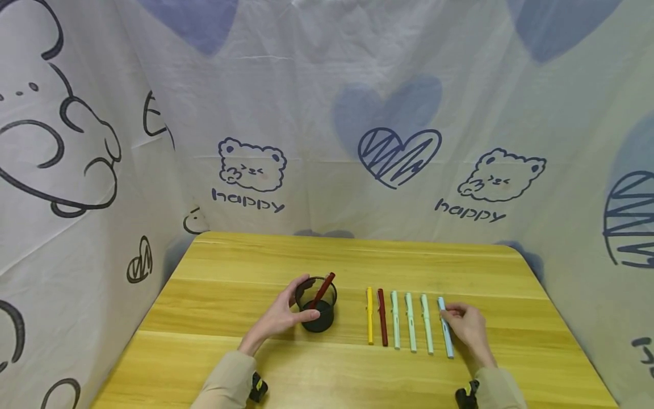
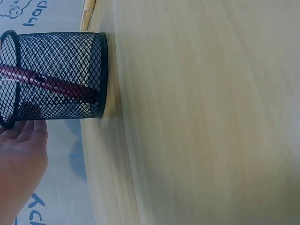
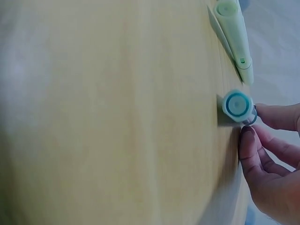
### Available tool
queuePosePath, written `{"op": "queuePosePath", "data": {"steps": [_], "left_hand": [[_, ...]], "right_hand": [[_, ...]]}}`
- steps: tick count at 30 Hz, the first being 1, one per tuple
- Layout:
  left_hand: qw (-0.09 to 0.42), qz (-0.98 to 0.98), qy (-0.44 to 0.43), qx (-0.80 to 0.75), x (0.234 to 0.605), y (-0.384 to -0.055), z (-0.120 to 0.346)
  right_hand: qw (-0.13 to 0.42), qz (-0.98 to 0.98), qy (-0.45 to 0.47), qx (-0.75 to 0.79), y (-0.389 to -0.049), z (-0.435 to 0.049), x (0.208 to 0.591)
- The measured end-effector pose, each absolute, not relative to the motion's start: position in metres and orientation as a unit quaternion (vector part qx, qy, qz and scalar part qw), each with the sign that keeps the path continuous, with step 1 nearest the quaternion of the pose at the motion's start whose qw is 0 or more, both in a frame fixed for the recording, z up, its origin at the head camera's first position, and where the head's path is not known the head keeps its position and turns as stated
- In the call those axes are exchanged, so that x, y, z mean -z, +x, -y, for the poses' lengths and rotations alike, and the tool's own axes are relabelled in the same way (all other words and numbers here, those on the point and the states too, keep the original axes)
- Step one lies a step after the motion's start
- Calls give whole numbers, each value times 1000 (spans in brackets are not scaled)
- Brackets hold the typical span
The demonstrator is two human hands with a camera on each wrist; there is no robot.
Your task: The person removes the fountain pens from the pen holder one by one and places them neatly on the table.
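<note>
A black mesh pen holder [image 1: 318, 321] stands upright on the table, with a dark red pen [image 1: 323, 288] leaning inside it. My left hand [image 1: 282, 312] holds the holder from its left side, thumb across the near side and fingers behind. In the left wrist view the pen [image 2: 51, 84] shows through the mesh. My right hand [image 1: 467, 326] pinches a light blue pen [image 1: 446, 329] at the right end of a row, near its upper part. The right wrist view shows this pen [image 3: 237, 106] end-on, between thumb and fingertips.
Left of the light blue pen lie several pale green pens [image 1: 411, 322], then another dark red pen [image 1: 382, 318] and a yellow pen [image 1: 370, 316], roughly parallel. The wooden table [image 1: 306, 375] ends at a printed cloth [image 1: 317, 187] behind and at both sides.
</note>
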State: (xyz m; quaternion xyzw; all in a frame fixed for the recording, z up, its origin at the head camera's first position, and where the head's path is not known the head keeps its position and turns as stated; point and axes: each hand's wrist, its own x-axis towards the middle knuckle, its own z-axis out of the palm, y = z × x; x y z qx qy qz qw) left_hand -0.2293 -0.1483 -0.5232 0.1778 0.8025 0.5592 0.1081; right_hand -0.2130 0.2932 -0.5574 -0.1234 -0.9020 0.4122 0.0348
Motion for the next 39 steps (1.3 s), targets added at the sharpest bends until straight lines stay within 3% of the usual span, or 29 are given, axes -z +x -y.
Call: {"op": "queuePosePath", "data": {"steps": [39], "left_hand": [[105, -809, 173, -552, 524, -229, 148]], "right_hand": [[33, 892, -127, -432, -216, -289, 557]]}}
